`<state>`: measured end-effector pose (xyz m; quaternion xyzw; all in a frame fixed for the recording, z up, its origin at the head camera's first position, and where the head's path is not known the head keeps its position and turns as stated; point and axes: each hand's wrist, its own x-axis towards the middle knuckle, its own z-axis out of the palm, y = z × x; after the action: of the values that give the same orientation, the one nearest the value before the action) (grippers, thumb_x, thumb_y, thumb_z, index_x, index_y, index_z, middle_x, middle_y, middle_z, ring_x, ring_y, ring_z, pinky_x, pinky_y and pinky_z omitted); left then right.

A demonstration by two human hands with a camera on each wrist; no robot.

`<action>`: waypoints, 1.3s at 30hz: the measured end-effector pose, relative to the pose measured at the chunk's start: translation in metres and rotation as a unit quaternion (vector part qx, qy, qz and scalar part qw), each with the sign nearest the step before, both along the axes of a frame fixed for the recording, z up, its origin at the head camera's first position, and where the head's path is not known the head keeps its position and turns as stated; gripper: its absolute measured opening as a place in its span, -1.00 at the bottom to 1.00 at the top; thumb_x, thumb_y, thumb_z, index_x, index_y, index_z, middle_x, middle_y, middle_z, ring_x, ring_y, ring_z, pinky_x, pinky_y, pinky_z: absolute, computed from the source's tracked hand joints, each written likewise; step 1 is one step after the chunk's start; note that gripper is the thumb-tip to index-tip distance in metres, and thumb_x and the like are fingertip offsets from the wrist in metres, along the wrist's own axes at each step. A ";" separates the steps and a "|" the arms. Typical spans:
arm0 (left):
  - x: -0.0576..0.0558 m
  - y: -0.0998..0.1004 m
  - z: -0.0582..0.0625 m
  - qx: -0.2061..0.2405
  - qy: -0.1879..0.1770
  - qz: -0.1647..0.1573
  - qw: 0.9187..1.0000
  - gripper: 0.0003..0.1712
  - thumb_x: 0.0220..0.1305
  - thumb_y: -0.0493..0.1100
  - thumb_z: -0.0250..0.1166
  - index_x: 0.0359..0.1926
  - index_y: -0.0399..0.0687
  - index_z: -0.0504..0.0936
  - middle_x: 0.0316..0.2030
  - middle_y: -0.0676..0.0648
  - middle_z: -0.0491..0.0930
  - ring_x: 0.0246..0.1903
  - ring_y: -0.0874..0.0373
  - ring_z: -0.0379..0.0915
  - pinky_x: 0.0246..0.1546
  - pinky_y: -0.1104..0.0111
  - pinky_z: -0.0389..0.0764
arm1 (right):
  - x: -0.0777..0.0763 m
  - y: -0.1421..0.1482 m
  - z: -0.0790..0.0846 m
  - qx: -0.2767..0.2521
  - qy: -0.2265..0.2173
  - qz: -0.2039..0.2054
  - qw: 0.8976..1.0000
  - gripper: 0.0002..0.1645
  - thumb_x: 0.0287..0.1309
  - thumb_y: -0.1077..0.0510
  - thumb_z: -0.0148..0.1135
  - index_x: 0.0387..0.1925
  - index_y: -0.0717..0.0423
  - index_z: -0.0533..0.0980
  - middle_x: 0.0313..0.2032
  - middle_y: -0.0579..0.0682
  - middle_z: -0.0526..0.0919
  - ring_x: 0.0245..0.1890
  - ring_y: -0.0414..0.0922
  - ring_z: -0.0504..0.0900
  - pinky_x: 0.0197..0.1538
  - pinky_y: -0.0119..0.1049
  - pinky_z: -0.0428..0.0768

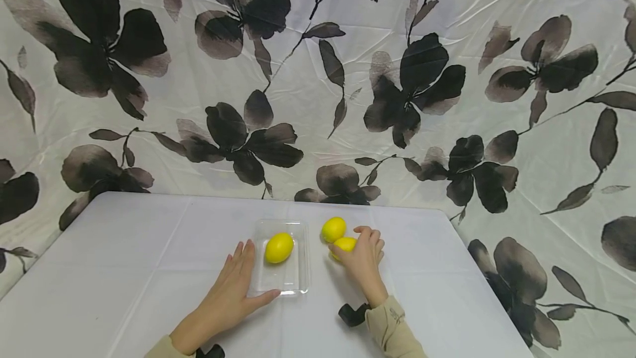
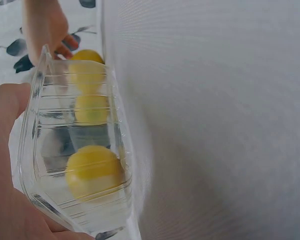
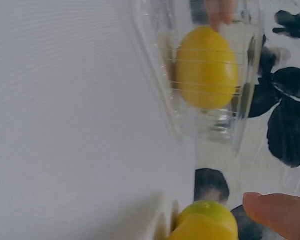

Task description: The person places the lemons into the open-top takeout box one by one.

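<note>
A clear plastic tray (image 1: 301, 286) sits on the table with one yellow lemon (image 1: 279, 248) in it. My left hand (image 1: 231, 289) lies along the tray's left side, fingers straight, thumb stretched along its front edge. To the right of the tray, two more lemons lie close together: a far lemon (image 1: 333, 229) and a nearer lemon (image 1: 345, 245). Over the nearer one my right hand (image 1: 365, 256) reaches with thumb and fingers spread around it. In the right wrist view a fingertip (image 3: 255, 202) stands apart from the lemon (image 3: 205, 231).
The table is covered with a white cloth (image 1: 149, 280) showing fold creases. Behind it hangs a floral curtain (image 1: 318, 82). A black wrist device (image 1: 353, 315) sits by the right sleeve, and another black device (image 1: 213, 351) by the left.
</note>
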<state>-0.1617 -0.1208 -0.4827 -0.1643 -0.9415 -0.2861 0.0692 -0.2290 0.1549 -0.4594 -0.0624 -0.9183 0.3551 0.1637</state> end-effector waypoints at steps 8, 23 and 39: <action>0.001 0.000 -0.002 -0.001 0.003 0.001 1.000 0.37 0.13 0.53 0.20 0.49 -0.47 -0.07 0.51 -0.38 -0.08 0.51 -0.25 -0.26 0.46 -0.13 -0.12 | 0.001 0.003 -0.024 -0.009 -0.030 -0.002 1.000 -0.03 -0.19 -0.12 0.57 0.14 0.31 0.32 0.00 0.26 0.30 0.02 0.23 0.23 0.07 0.10 0.26; 0.001 0.000 0.000 0.000 0.005 0.002 1.000 0.37 0.13 0.54 0.19 0.50 -0.46 -0.08 0.50 -0.38 -0.07 0.51 -0.25 -0.25 0.46 -0.13 -0.10 | -0.006 0.012 -0.043 -0.045 -0.039 0.067 0.996 0.01 -0.07 -0.14 0.48 0.31 0.21 0.25 0.17 0.22 0.37 0.12 0.17 0.29 0.08 0.17 0.22; 0.000 0.000 0.000 0.001 0.005 0.000 1.000 0.36 0.13 0.51 0.22 0.48 -0.49 -0.06 0.49 -0.40 -0.05 0.50 -0.27 -0.24 0.45 -0.14 -0.09 | -0.003 0.014 -0.052 -0.067 -0.023 0.118 0.991 -0.09 -0.16 -0.04 0.53 0.24 0.07 0.34 0.05 0.05 0.39 0.05 0.03 0.31 0.08 0.04 0.25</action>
<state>-0.1615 -0.1206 -0.4829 -0.1656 -0.9409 -0.2858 0.0745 -0.2323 0.1691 -0.5110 0.0271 -0.8969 0.4309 0.0955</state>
